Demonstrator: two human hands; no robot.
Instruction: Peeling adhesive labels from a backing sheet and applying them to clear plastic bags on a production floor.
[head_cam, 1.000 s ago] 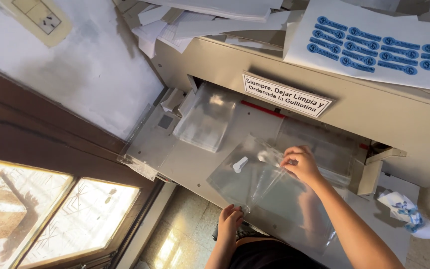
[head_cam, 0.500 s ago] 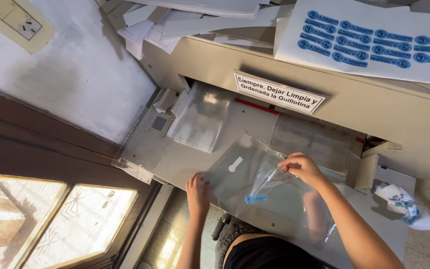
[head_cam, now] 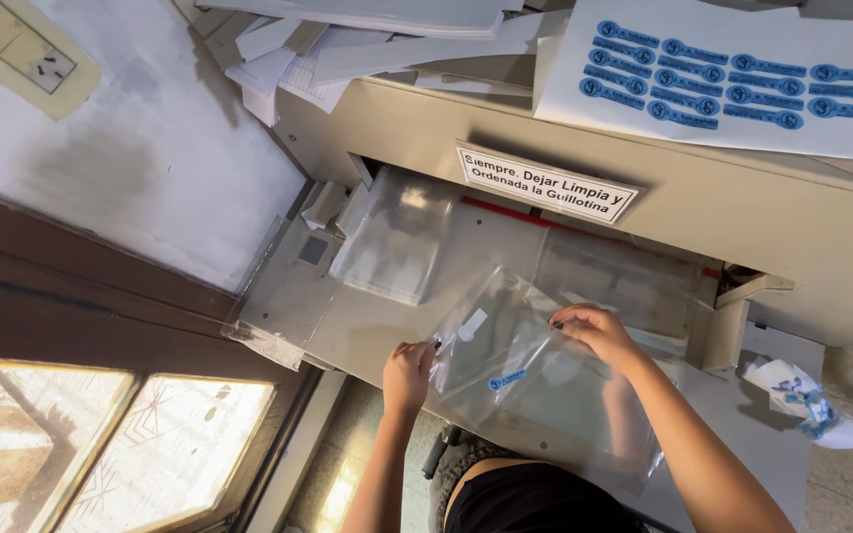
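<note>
The person is standing at a beige paper guillotine (head_cam: 841, 227) and working a clear plastic bag (head_cam: 505, 345) over its flat metal bed (head_cam: 367, 326). The left hand (head_cam: 409, 375) is pinching the bag's near left edge, fingers closed on the plastic. The right hand (head_cam: 599, 331) is gripping the far right edge, fingers curled down over it, so the bag is being held up slightly off a stack of clear bags (head_cam: 584, 415) lying at the front of the bed. A small blue sticker (head_cam: 507, 379) is showing through the plastic (can't make out more than its shape).

Room-wise, it's tight: the cutter's housing is closing off the back, and a second pile of clear bags (head_cam: 397, 237) is sitting at the far left of the bed, well apart from both hands. The open bit of bed is between the two piles. A sheet of blue stickers (head_cam: 733, 84) is lying on top of the machine.

Compared with half a second ago, the left hand has gone from resting flat on the bed's front edge to grabbing the bag, and the bag has swung toward it.
</note>
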